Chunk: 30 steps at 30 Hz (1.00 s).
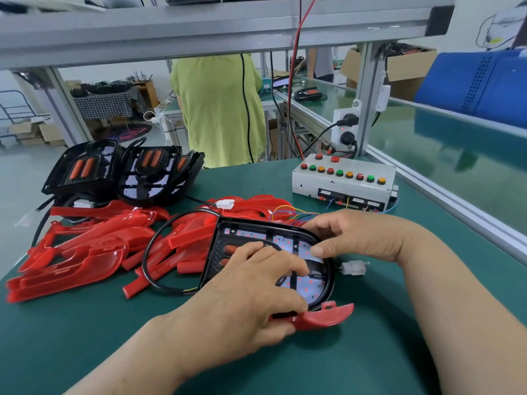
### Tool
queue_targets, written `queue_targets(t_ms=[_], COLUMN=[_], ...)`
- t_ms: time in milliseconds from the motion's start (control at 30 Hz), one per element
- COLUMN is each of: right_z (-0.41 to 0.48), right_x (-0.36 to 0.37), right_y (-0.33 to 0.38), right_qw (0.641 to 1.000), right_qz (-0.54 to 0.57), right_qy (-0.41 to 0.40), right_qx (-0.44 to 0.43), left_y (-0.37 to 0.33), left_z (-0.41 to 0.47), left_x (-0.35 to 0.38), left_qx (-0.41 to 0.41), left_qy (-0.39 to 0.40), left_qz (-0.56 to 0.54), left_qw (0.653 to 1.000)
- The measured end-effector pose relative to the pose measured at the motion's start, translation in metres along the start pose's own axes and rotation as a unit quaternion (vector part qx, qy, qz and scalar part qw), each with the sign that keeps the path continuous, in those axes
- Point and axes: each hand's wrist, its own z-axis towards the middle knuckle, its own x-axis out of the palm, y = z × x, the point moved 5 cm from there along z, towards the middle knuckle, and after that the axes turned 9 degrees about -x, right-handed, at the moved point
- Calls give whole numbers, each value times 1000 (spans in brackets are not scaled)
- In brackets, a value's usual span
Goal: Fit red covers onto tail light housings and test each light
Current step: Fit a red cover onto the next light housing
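Ok so the housing (245, 233) is flat on the green tabletop (85, 332), open face up w/ the LED board showing, a few red dots lit afaict. The red cover (325, 316) isn't on yet. It sits right at the housing's near edge, long axis running roughly left-right along that edge, free end poking out to the right. Left hand (251, 295) is def the closer one: its fingers (296, 270) are curled over the housing's face and the thumb side looks clamped on the cover's left end, tho the exact grip is hidden under the palm. Right hand (353, 238) is at the housing's far-right rim, fingers (316, 249) bent and pinching that rim to steady it. Imo the next bit is bringing the cover up from the near edge and over the face. Spare covers (94, 249) are left of the housing, tester box (342, 178) is behind it.
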Motion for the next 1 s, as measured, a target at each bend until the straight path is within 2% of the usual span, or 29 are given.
queue_targets(t_ms=[133,267,333,433,500,567,733,833,1000], right_z=[-2,1,3,7,10,14,28,29,28], right_x=[-7,-3,-1,3,11,18,29,28,22], right_y=[-6,-3,0,8,13,15,14,15,14], right_qw=[998,997,999,994,989,983,957,939,909], right_qz=[-44,-59,-12,85,126,155,191,223,264], right_qy=[-18,-26,-45,-67,-71,-99,-218,-261,-322], right_qx=[35,33,20,-9,-19,-15,-6,-14,-25], left_y=[4,9,16,29,35,36,23,19,9], left_z=[0,-1,-1,-3,-5,-7,-5,-4,-7], left_x=[0,-3,-10,-23,-30,-30,-29,-34,-33], left_qx=[-19,-40,-75,-126,-136,-140,-93,-88,-42], left_qy=[6,23,33,57,61,63,27,-8,-22], left_qz=[-51,-111,-177,-315,-342,-316,-137,-121,-96], left_qw=[999,993,981,939,928,936,986,989,994])
